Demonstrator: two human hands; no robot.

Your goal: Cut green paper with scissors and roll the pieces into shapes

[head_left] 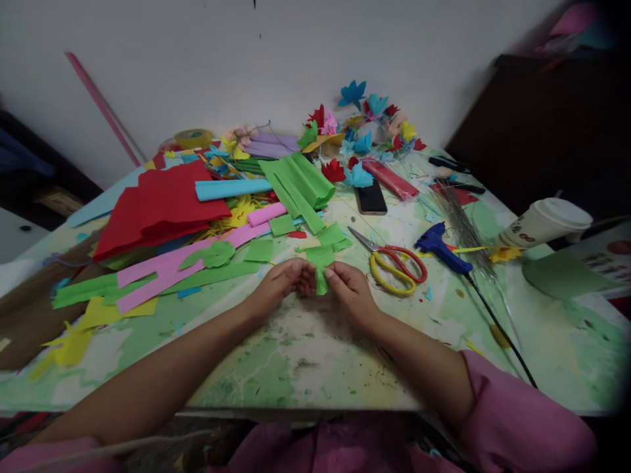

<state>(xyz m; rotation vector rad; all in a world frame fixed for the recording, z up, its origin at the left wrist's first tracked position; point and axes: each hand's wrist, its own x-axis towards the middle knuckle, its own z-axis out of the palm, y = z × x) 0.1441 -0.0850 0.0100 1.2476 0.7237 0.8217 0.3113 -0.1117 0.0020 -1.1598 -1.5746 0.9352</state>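
Between my two hands, just above the middle of the table, is a small piece of green crepe paper (321, 279). My left hand (284, 281) pinches its left edge with curled fingers. On the other side, the thumb and fingers of my right hand (352, 292) are closed on the same piece. Cut green paper pieces (335, 234) lie just beyond my fingertips. Scissors with red and yellow handles (394, 266) rest to the right of my right hand, their blades pointing away to the left.
Red crepe paper (162, 203), pink strips (162, 266) and a green sheet (300, 187) cover the left and back. Paper flowers (362, 141) stand by the wall. On the right are a phone (371, 198), a blue glue gun (442, 247) with cord, wires (461, 217) and a cup (539, 223).
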